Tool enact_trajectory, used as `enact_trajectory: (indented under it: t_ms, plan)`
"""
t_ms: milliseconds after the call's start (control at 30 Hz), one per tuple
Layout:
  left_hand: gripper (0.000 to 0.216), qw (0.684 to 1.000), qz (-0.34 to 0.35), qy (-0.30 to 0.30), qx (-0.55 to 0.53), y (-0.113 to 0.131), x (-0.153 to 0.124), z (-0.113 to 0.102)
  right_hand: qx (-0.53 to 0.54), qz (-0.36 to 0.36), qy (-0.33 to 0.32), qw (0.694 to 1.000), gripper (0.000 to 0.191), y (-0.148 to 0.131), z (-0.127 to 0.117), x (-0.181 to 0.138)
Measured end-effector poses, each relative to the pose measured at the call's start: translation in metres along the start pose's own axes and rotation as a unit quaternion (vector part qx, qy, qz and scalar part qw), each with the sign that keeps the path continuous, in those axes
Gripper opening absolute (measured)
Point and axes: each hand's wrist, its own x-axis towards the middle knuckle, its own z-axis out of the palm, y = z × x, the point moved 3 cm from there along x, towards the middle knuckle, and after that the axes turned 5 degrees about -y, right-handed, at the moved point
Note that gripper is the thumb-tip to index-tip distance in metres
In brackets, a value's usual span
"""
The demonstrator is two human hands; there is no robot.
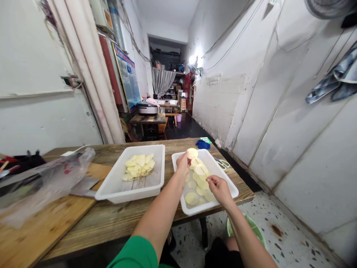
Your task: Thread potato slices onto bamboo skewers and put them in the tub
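Observation:
Above the right white tray point(233, 190), my left hand point(183, 163) pinches a thin round potato slice point(192, 153) at the far end of a thin skewer. Two more slices sit along that skewer, among them a pale potato disc point(201, 169). My right hand point(219, 189) is closed on the near end of the skewer, its fingertips pressed together. Loose potato slices point(192, 198) lie in the tray below, some in what looks like water. In the left white tray point(111, 186), threaded potato skewers point(140, 163) are piled with their sticks pointing toward me.
Scissors point(223, 163) and a dark blue cloth point(203, 144) lie beside the right tray. A wooden board point(64, 223) with a crumpled plastic bag point(52, 190) and a metal blade point(86, 185) occupies the table's left side. A green bin point(252, 227) stands on the floor at right.

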Motion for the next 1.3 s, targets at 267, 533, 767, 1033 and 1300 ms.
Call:
enact_trajectory:
  t_ms: [267,533,767,1033,1300]
  plan:
    - [0.010,0.998,-0.005,0.056,-0.025,0.002,0.004,-0.001,0.019,0.008,-0.036,0.999,0.024,-0.002,0.004,0.000]
    - [0.007,0.994,-0.077,0.045,-0.061,-0.002,0.014,-0.005,0.002,0.000,-0.051,0.999,0.026,-0.003,0.003,0.001]
    - [0.005,0.997,-0.075,0.018,-0.018,-0.001,0.013,-0.002,-0.015,0.009,-0.053,0.998,0.027,-0.001,0.003,0.001]
    - [0.021,0.957,0.133,0.034,0.254,0.009,0.007,-0.008,-0.102,-0.008,-0.029,0.994,0.029,-0.004,0.003,0.001]
    - [0.042,0.977,-0.141,-0.139,0.079,0.001,-0.022,0.017,-0.100,0.006,0.043,0.994,0.031,0.001,0.000,0.003]
